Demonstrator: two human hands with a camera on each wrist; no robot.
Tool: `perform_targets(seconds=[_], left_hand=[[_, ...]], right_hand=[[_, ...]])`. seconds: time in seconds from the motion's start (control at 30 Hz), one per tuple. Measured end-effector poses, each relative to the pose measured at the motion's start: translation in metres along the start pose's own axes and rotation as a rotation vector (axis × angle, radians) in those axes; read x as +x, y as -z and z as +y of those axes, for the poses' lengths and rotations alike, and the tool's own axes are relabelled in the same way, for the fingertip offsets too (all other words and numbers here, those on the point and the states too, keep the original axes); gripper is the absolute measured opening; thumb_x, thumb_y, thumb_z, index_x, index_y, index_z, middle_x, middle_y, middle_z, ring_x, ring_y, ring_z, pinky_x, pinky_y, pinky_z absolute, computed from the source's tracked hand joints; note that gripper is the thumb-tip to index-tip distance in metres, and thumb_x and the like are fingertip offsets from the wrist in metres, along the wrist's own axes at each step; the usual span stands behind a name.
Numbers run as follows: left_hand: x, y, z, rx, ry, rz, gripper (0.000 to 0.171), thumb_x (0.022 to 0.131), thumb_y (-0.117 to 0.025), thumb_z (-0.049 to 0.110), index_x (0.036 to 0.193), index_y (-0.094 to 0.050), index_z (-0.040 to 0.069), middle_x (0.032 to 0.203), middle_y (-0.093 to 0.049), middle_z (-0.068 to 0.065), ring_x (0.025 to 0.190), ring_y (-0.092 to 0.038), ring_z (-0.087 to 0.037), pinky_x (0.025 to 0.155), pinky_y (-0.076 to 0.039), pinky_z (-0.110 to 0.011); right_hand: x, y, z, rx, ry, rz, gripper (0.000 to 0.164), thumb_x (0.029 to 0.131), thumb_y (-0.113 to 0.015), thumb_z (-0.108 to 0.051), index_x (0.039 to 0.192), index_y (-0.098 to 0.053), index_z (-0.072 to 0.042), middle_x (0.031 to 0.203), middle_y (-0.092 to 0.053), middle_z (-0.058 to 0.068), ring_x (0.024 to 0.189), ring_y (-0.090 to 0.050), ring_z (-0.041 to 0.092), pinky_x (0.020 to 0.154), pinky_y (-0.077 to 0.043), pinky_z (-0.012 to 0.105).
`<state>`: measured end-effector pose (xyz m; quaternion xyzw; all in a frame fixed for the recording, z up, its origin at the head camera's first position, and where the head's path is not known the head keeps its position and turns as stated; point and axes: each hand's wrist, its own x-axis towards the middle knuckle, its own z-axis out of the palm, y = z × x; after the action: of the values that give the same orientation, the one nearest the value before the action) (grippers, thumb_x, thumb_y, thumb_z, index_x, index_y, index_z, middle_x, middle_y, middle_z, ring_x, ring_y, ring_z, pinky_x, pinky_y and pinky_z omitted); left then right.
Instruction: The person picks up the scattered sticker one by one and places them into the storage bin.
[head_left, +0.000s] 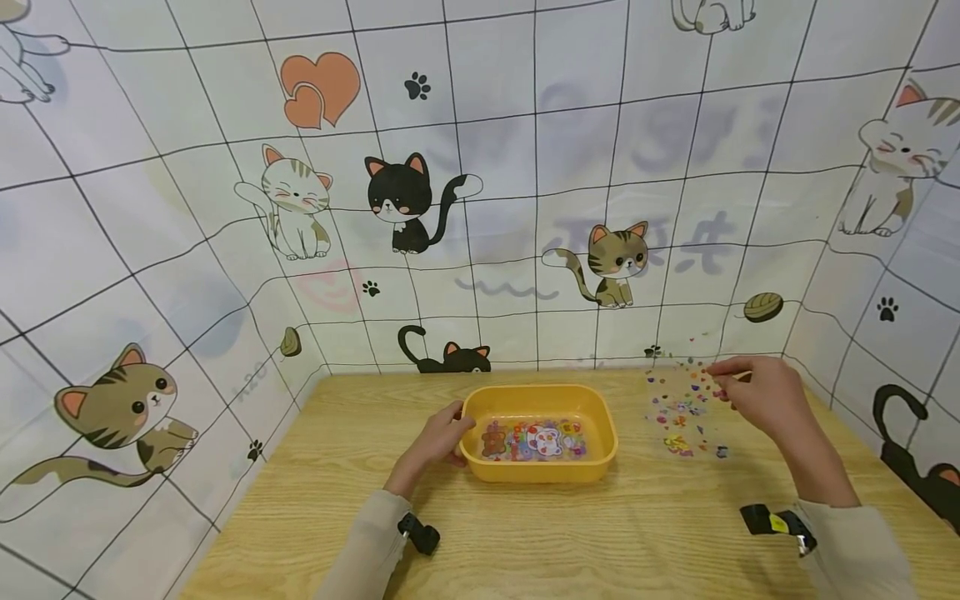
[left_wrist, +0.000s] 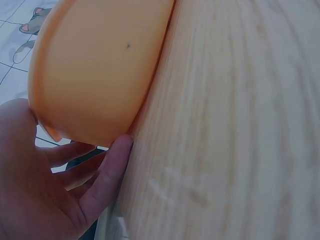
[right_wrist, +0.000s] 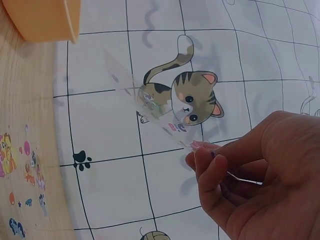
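Note:
My left hand holds the left end of a yellow plastic basin. In the left wrist view, the hand's fingers are at the basin's end, close by the wooden tabletop. To the right, my right hand pinches a clear sticker sheet by one edge between thumb and fingertips. The sheet is tilted up off the table and see-through, with small printed motifs. Inside the basin are a brown bear piece, a white figure with red spots and many small colourful pieces.
Small colourful stickers lie flat on the wooden table, below and left of the right hand. Behind and on both sides hangs a white gridded sheet with printed cats, meeting the table's back edge. Dark straps are on both wrists.

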<state>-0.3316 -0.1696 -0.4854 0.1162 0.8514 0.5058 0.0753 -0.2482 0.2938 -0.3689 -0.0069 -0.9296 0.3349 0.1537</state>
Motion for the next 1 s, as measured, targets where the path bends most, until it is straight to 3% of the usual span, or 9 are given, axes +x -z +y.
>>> perform_targets(seconds=[0.33, 0.5, 0.7, 1.0], left_hand=[[0.000, 0.001, 0.000, 0.008, -0.003, 0.000, 0.040, 0.102, -0.051, 0.030, 0.137, -0.057, 0.012, 0.117, -0.061, -0.016, 0.077, -0.070, -0.021, 0.053, -0.065, -0.039], [0.000, 0.001, -0.001, 0.007, -0.002, -0.004, 0.042, 0.102, -0.051, 0.031, 0.139, -0.057, 0.012, 0.119, -0.062, -0.016, 0.074, -0.070, -0.020, 0.053, -0.065, -0.039], [-0.001, 0.000, -0.002, 0.011, 0.001, -0.004, 0.043, 0.102, -0.051, 0.031, 0.140, -0.056, 0.012, 0.120, -0.062, -0.017, 0.071, -0.069, -0.019, 0.053, -0.065, -0.039], [0.001, 0.000, -0.002, 0.008, 0.005, -0.002, 0.042, 0.102, -0.051, 0.031, 0.139, -0.056, 0.012, 0.120, -0.061, -0.017, 0.076, -0.070, -0.021, 0.054, -0.065, -0.039]], right_hand=[[-0.003, -0.002, -0.010, -0.020, 0.037, 0.038, 0.029, 0.103, -0.056, -0.009, 0.121, -0.071, 0.008, 0.091, -0.075, 0.023, 0.069, -0.064, 0.013, 0.048, -0.050, 0.026], [-0.006, -0.002, -0.012, -0.020, 0.038, 0.030, 0.029, 0.103, -0.056, -0.009, 0.121, -0.070, 0.009, 0.092, -0.074, 0.024, 0.070, -0.065, 0.017, 0.048, -0.050, 0.027], [-0.007, -0.005, -0.013, -0.021, 0.055, 0.032, 0.028, 0.103, -0.056, -0.009, 0.120, -0.070, 0.008, 0.092, -0.075, 0.023, 0.069, -0.063, 0.013, 0.049, -0.051, 0.026], [-0.007, -0.006, -0.019, -0.023, 0.083, 0.029, 0.027, 0.102, -0.057, -0.010, 0.119, -0.072, 0.006, 0.089, -0.075, 0.021, 0.066, -0.064, 0.017, 0.045, -0.046, 0.028]])
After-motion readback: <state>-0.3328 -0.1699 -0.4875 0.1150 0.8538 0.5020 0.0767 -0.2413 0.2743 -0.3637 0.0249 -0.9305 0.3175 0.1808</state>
